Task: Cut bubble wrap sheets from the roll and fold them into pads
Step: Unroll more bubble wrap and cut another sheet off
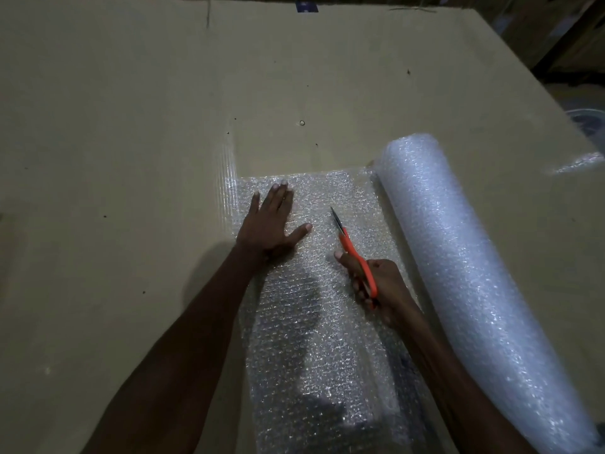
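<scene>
Cutting step — left hand (273,221) flat, fingers spread, pinning unrolled sheet (304,290); right hand (376,283) grips orange scissors (352,247). Next: straight cut beside roll (468,276).

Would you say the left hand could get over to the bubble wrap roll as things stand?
Probably, but not directly: the left hand lies flat on the unrolled sheet, and the right hand holding the scissors sits between it and the roll.
</scene>
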